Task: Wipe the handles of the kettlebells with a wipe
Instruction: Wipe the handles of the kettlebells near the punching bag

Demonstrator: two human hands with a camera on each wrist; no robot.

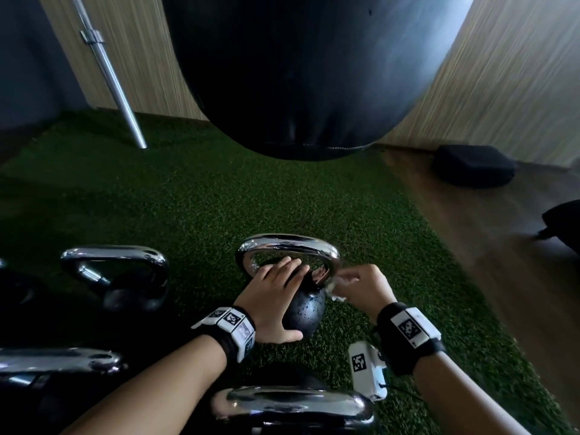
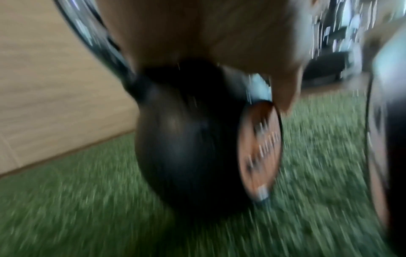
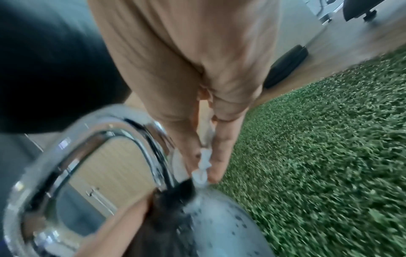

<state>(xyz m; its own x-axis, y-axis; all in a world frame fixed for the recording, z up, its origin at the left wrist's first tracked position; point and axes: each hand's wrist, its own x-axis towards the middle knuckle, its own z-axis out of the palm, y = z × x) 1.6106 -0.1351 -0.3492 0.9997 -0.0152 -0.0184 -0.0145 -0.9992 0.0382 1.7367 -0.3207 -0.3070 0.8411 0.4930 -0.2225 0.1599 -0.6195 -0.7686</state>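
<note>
A black kettlebell [image 1: 306, 309] with a chrome handle [image 1: 287, 244] stands on green turf in the middle of the head view. My left hand [image 1: 279, 296] rests on top of its ball, with straight fingers reaching through the handle loop and the thumb spread on the near side. My right hand [image 1: 345, 282] pinches a crumpled white wipe [image 1: 337, 287] against the right leg of the handle. The right wrist view shows the wipe [image 3: 203, 167] held between thumb and fingers at the foot of the handle [image 3: 87, 139]. The blurred left wrist view shows the ball [image 2: 186, 139] under my palm.
Other chrome-handled kettlebells stand at the left [image 1: 116, 265], far left [image 1: 56, 359] and right in front of me [image 1: 292, 403]. A black punching bag [image 1: 298, 73] hangs close above. A steel barbell [image 1: 106, 67] leans in the corner. A black pad [image 1: 474, 166] lies on the wooden floor.
</note>
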